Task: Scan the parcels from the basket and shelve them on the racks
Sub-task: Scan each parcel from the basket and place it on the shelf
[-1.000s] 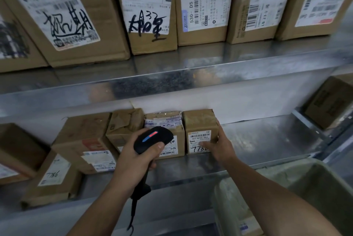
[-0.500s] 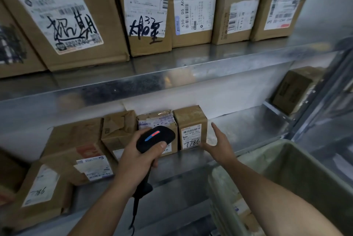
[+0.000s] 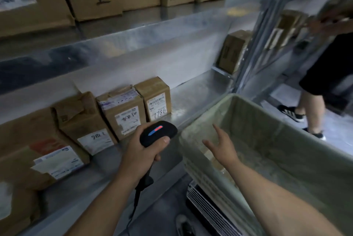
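Right of parcel 7786 [image 3: 155, 100]: open shelf [image 3: 198, 90]. Left: parcels [image 3: 122, 115] packed tight. Front-right: basket rim [image 3: 206, 114]. Overhead: upper shelf [image 3: 133, 44].

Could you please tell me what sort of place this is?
Probably a parcel depot: metal racks hold labelled cardboard parcels, the left hand grips a barcode scanner, beside a basket.

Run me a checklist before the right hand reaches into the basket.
1. Right hand free: ok, open, holding nothing, above the basket.
2. Scanner secure: ok, left hand grips it.
3. Parcel 7786 shelved: ok, upright on the shelf.
4. Room beside it: ok, bare metal to its right.
5. Parcels in basket: cannot tell, only blurred brown shapes under the hand.
6. Bystander clear: ok, standing beyond the basket's far side.
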Demonstrator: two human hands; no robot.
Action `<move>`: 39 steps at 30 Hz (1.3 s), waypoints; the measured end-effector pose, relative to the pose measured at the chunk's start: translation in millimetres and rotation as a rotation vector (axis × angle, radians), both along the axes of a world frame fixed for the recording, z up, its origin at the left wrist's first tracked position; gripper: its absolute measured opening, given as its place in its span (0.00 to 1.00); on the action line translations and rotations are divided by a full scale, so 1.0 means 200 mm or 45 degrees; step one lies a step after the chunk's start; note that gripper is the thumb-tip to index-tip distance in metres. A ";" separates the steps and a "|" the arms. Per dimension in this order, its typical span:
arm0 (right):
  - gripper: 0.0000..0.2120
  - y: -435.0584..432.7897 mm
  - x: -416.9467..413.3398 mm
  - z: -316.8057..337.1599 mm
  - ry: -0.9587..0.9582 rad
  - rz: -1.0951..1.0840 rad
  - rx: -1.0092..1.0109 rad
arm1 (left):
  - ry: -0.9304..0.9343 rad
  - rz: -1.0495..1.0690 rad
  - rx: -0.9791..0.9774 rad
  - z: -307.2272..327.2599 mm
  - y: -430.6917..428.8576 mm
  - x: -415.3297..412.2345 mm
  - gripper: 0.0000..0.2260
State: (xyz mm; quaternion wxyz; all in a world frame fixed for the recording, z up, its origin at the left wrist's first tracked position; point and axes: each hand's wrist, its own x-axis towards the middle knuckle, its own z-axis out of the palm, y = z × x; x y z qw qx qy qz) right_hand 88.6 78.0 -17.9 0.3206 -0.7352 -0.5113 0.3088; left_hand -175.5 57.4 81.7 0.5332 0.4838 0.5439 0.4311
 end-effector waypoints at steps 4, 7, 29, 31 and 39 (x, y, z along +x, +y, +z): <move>0.36 -0.19 0.13 -0.08 0.033 -0.159 -0.076 | 0.066 -0.131 -0.011 -0.06 -0.01 0.12 0.18; 0.36 -0.31 0.21 -0.15 0.043 -0.238 -0.129 | 0.097 -0.238 -0.017 -0.09 -0.01 0.21 0.17; 0.32 -0.16 0.56 -0.70 0.433 -0.316 -0.505 | 0.333 -0.487 -0.147 -0.28 0.36 1.00 0.20; 0.32 -0.15 0.56 -0.77 0.417 -0.291 -0.557 | 0.357 -0.490 -0.155 -0.32 0.40 1.06 0.19; 0.35 -0.12 0.52 -0.98 0.415 -0.284 -0.691 | 0.399 -0.487 -0.239 -0.45 0.48 1.18 0.21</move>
